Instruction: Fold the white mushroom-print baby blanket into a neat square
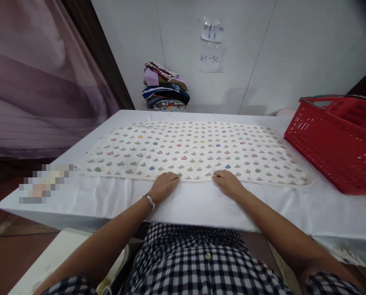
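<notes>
A white cloth (195,149) lies spread flat across the table, longer from side to side than from front to back. It has rounded corners and a small print in grey, with some red, blue, green and yellow figures. My left hand (164,186), with a silver bracelet at its wrist, has its fingers curled on the cloth's near edge, left of the middle. A short way to the right, my right hand (229,183) pinches the same edge, which lifts slightly there. Both thumbs are mostly hidden.
The table (201,205) has a white cover. A red plastic basket (336,147) stands at the right. Several folded fabrics (166,88) are piled at the back, by the wall. A blurred-out item (44,184) lies at the left, and a pinkish curtain (41,82) hangs beyond.
</notes>
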`<state>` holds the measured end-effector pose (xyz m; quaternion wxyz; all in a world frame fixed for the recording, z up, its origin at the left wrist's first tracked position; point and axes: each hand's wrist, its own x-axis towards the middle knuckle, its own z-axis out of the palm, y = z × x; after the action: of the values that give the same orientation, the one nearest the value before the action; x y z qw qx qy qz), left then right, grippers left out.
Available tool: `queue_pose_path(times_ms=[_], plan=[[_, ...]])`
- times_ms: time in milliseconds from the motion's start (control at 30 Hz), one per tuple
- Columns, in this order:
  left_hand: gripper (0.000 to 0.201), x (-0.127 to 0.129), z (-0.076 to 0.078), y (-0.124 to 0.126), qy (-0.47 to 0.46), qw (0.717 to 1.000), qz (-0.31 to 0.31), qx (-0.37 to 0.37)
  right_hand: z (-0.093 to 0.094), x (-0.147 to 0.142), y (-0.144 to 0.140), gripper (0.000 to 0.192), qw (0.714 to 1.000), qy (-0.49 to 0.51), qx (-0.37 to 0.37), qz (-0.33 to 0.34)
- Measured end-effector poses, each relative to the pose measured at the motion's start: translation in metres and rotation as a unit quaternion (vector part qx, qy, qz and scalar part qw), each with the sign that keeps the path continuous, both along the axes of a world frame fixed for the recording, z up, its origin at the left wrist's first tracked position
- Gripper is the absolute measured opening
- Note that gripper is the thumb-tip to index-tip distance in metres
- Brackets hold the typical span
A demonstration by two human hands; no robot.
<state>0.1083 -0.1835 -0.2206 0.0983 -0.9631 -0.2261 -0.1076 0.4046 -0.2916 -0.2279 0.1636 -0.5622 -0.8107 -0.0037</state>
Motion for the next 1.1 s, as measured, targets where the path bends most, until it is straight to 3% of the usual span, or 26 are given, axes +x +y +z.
queue_pose_path(times_ms=[200,467,633,800,933,1100], plan=[[0.021,0.000,0.001,0.001,0.032,0.999,0.004,-0.001,0.004,-0.001,-0.002,0.030,0.999,-0.031,-0.032,-0.014],[0.025,0.013,0.009,0.000,0.094,0.995,0.025,0.006,0.007,-0.002,0.003,0.036,0.994,-0.106,-0.015,-0.002],[0.026,0.015,0.009,0.001,0.065,0.997,0.030,0.001,0.023,-0.002,-0.010,0.029,0.998,-0.038,-0.050,-0.023],[0.026,0.013,0.004,0.000,0.047,0.998,0.035,-0.008,0.022,-0.004,-0.018,0.030,0.988,0.051,-0.123,-0.073],[0.025,0.012,-0.001,0.001,0.040,0.998,0.037,-0.008,0.014,-0.006,-0.017,0.025,0.996,0.015,-0.078,-0.044],[0.031,0.010,-0.007,0.001,0.019,0.999,0.048,-0.006,0.008,-0.022,-0.006,0.024,0.996,0.011,-0.050,-0.066]])
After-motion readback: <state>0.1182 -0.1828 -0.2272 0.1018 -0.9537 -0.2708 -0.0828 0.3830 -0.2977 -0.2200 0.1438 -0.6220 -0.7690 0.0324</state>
